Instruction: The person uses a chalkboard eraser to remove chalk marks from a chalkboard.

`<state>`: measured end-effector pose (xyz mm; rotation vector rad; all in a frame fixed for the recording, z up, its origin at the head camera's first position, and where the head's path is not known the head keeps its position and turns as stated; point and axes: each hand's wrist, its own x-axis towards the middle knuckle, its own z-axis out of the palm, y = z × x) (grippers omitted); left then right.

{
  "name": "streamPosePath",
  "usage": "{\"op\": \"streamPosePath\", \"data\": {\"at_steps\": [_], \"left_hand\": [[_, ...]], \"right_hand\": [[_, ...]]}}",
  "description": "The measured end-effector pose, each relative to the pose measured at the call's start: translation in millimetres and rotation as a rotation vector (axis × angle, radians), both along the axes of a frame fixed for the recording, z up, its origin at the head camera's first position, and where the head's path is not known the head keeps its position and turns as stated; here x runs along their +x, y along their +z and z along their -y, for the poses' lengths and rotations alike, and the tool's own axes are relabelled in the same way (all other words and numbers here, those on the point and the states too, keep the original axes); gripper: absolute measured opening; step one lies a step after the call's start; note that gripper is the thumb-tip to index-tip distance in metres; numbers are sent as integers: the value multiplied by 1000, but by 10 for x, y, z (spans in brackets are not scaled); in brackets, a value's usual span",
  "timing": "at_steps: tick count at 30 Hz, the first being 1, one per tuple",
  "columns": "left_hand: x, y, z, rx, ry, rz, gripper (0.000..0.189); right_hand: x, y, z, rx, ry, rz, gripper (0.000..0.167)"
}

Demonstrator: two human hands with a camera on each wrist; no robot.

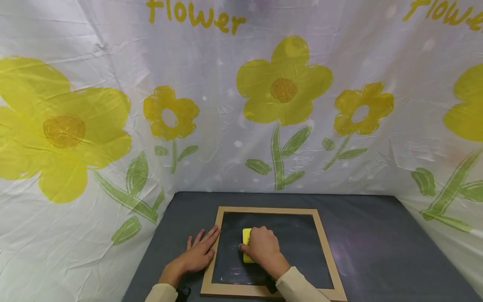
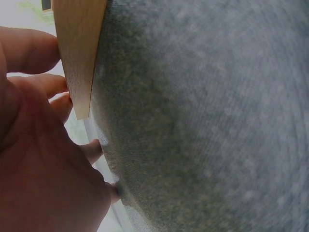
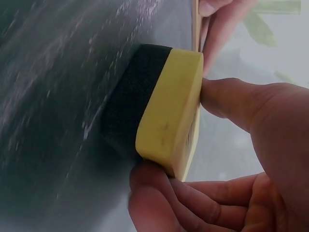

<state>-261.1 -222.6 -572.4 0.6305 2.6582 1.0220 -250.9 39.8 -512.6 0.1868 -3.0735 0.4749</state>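
A wood-framed blackboard (image 1: 302, 247) lies flat on the dark table. My right hand (image 1: 263, 247) grips a yellow and black board eraser (image 1: 246, 247) left of the board's middle. In the right wrist view the eraser's black side (image 3: 133, 92) is against the dark surface, with thumb and fingers around its yellow back. Whitish streaks (image 3: 89, 106) mark the surface beside it. My left hand (image 1: 198, 253) rests at the board's left edge, fingers straight and spread. Its fingertips meet the wooden frame (image 2: 79, 58) and the grey cloth (image 2: 193, 121) in the left wrist view.
Grey cloth covers the table (image 1: 370, 251). A white curtain (image 1: 219, 167) printed with yellow flowers surrounds it at the back and sides. A small black object (image 1: 183, 292) sits by the left wrist.
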Motion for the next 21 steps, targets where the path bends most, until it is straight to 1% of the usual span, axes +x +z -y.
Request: {"op": "streamPosePath", "data": {"at_steps": [2, 3, 5, 6, 10, 11, 13, 16, 21], "left_hand": [[-17, -49, -4, -27, 13, -7, 67], [-19, -53, -11, -45, 27, -2, 67], [-30, -80, -15, -66, 36, -5, 67], [-30, -76, -18, -66, 39, -2, 67], [12, 23, -30, -36, 31, 10, 68], [20, 33, -26, -27, 18, 8, 68], [30, 63, -29, -22, 13, 7, 67], [13, 27, -17, -23, -3, -4, 66], [-42, -78, 10, -40, -5, -10, 66]], "right_hand": [[3, 0, 36, 4, 4, -5, 53], [5, 0, 53, 6, 6, -7, 53], [7, 2, 87, 11, 8, -12, 53], [8, 3, 102, 15, 8, -15, 53], [5, 1, 161, 29, 13, -18, 54], [5, 1, 176, 30, 16, -16, 54], [4, -3, 207, 33, 20, -13, 54], [2, -13, 253, 40, 28, -15, 54], [-11, -29, 317, 58, 30, -18, 55]]}}
